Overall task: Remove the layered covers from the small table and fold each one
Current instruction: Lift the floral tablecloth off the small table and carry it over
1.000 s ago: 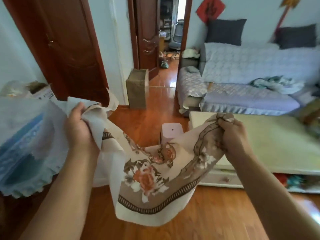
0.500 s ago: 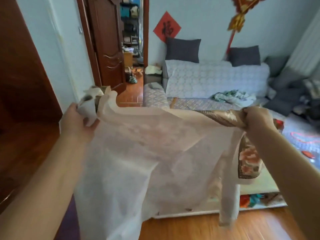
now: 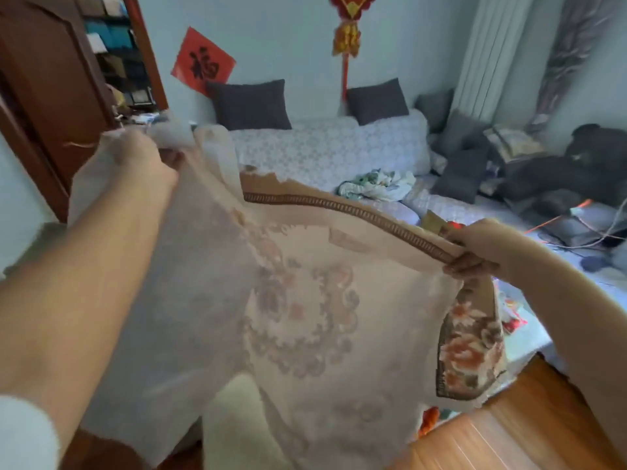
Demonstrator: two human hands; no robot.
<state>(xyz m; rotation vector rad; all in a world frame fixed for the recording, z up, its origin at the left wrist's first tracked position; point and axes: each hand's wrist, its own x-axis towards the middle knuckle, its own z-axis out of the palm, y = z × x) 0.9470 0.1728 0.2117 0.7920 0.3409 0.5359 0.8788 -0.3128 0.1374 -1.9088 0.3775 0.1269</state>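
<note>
Since half a second ago your view has swung further right and the cover (image 3: 305,317) now hangs wider between your hands, with more of the back side facing you and the braided border running along the top edge. Your left hand (image 3: 135,161) has stayed up high near the door, your right hand (image 3: 475,245) has dropped lower.

Going left to right: the dark wooden door (image 3: 51,96) is at the far left, with shelves visible through the doorway behind it. Your left hand is right in front of that, fingers curled tight round a bunched corner of the cover, so it's clamped on the cloth. From there the cover stretches across the middle, held up in the air in front of you, well off the floor. You're mostly looking at its pale reverse, with the floral pattern showing through faintly. Its lower edge hangs down out of view.

Behind the cloth there's a red paper sign (image 3: 203,66) on the wall, two dark cushions (image 3: 251,103) and the sofa (image 3: 339,147) with a lacy white throw. A red knot ornament (image 3: 349,32) hangs above.

Your right hand pinches the top edge at the braided border, thumb under and fingers (image 3: 468,264) closed on the fabric. Just below it a flap folds over, showing the printed side with orange flowers. Wood floor (image 3: 509,429) shows at the bottom right.
</note>
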